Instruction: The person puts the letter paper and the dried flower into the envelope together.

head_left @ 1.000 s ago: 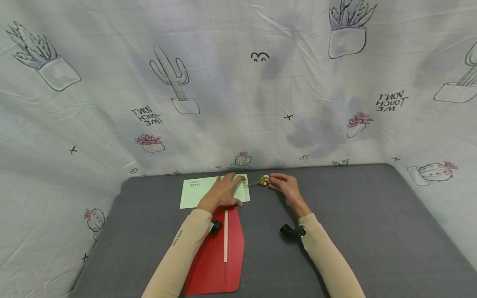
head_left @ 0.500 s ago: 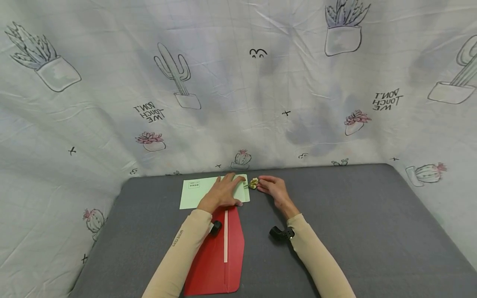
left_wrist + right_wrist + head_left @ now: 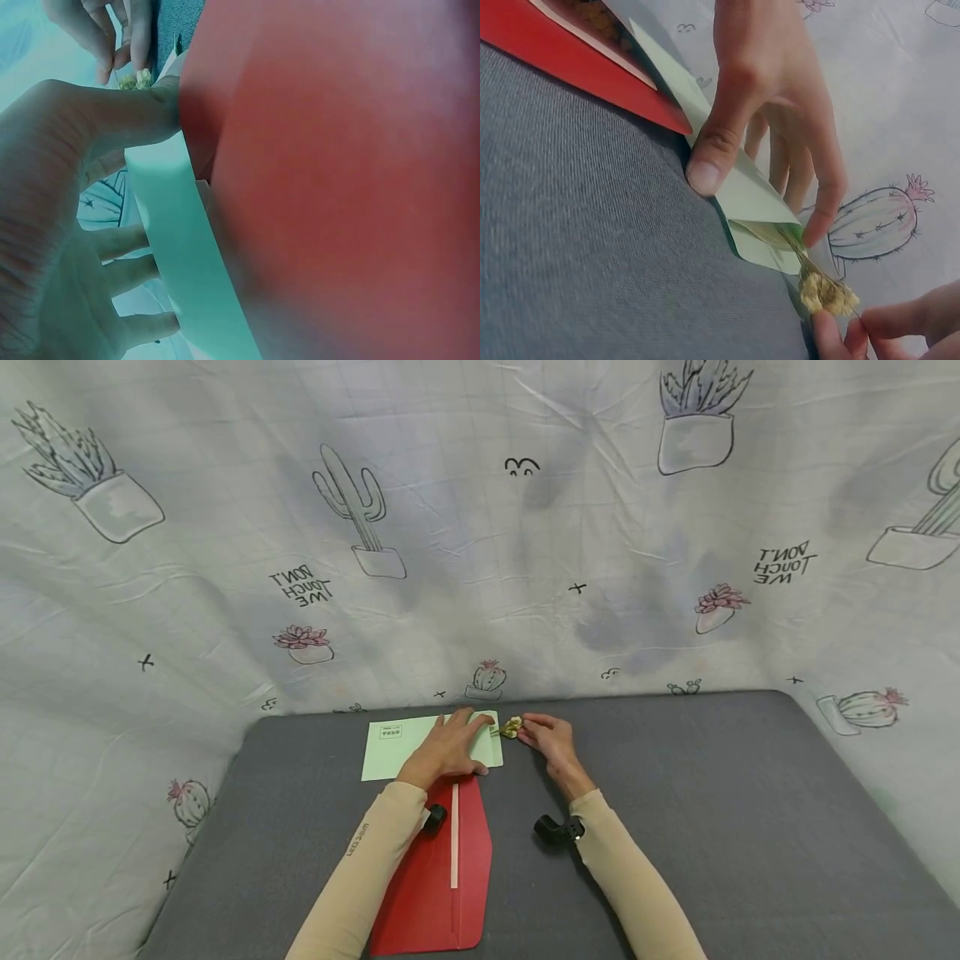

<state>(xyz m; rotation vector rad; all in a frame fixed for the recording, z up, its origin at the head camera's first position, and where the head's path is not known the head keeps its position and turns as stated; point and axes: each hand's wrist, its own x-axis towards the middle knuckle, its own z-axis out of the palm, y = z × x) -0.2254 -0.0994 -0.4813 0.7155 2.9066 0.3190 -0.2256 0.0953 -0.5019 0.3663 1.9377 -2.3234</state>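
Note:
My left hand (image 3: 448, 747) lies across a pale green envelope (image 3: 382, 756) at the table's back edge. Its thumb (image 3: 709, 169) bears on the near edge and the other fingertips reach the far edge. In the right wrist view the envelope's right-hand mouth gapes a little. Stems of a small bunch of dried yellow flowers (image 3: 825, 292) go into that mouth, while the flower heads stay outside. My right hand (image 3: 549, 741) pinches the bunch at the heads with thumb and fingertips. The stem ends are hidden inside the envelope.
A large red envelope (image 3: 427, 902) with a white strip (image 3: 454, 843) lies on the grey table (image 3: 712, 827), partly under my left forearm. Behind the table hangs a white cactus-print cloth (image 3: 450, 527). Each wrist carries a black device, such as the one on the right wrist (image 3: 551, 832).
My right hand has moved left with the flowers, and their stems have slid further into the green envelope. During the last half second it has barely shifted. My left hand has stayed in place.

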